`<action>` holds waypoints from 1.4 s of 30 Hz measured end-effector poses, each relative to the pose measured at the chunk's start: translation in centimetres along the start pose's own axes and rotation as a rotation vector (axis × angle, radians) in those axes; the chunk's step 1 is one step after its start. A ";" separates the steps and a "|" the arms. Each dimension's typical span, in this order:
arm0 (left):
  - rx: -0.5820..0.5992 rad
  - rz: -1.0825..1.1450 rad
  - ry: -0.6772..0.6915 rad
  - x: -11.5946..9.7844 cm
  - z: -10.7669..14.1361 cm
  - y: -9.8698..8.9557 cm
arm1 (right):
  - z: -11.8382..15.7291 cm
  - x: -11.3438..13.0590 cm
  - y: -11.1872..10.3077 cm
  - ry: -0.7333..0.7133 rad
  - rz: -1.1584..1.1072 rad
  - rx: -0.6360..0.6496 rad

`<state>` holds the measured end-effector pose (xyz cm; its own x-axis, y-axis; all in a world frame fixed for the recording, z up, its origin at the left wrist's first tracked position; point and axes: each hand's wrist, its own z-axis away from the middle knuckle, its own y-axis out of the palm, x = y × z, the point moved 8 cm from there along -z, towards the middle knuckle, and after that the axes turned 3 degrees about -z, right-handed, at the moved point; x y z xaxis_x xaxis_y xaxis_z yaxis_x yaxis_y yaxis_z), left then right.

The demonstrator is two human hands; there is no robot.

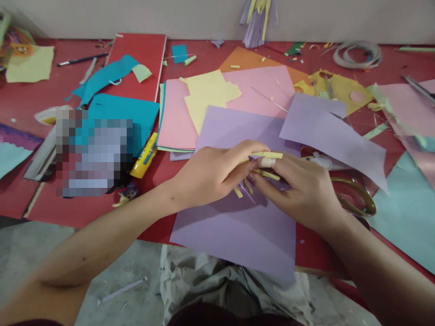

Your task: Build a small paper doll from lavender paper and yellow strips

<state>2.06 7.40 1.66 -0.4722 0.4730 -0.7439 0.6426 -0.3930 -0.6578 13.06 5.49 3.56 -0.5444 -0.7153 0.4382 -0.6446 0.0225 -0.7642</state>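
Observation:
Both hands meet above a purple sheet (234, 231) at the table's front edge. My left hand (220, 174) has its fingers closed round a small bundle of yellow and purple paper strips (272, 155). From the other side, my right hand (295, 185) pinches the same bundle between thumb and fingers; a pale band is wrapped round one finger. Strip ends stick out above and below the fingers, while the bundle's middle is hidden by them.
A yellow glue stick (144, 156) and a blurred-out object (98, 158) lie left. Scissors (356, 194) rest right, partly under a loose purple piece (333, 131). Pink sheets (178, 115) and a yellow scrap (207, 93) are behind. A strip tassel (256, 27) stands at the back.

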 end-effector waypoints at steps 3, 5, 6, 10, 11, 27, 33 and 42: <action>0.002 -0.006 -0.002 0.0 0.0 0.0 | 0.0 -0.1 0.1 0.009 -0.009 0.004; 0.005 -0.008 -0.002 0.0 0.0 0.0 | 0.1 -0.1 0.1 0.015 -0.010 0.004; 0.006 -0.009 -0.004 0.0 0.0 0.0 | 0.1 -0.1 0.1 0.015 -0.007 0.003; 0.026 -0.014 -0.017 0.0 -0.1 0.1 | 0.1 -0.2 0.2 0.029 0.008 0.019; 0.032 -0.016 -0.019 0.0 -0.1 0.1 | 0.1 -0.2 0.2 0.038 0.012 0.027; 0.015 -0.151 0.014 -0.4 0.0 0.1 | 0.1 -0.4 0.3 0.019 0.014 0.026; 0.048 -0.182 0.004 -0.5 -0.1 0.1 | 0.2 -0.5 0.5 0.033 0.022 0.043; 0.054 -0.221 0.012 -0.6 -0.1 0.1 | 0.2 -0.6 0.5 0.044 0.015 0.042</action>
<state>2.44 7.12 2.05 -0.5901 0.5616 -0.5800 0.4913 -0.3203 -0.8100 13.13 5.74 2.81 -0.5771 -0.6839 0.4464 -0.6136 0.0024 -0.7896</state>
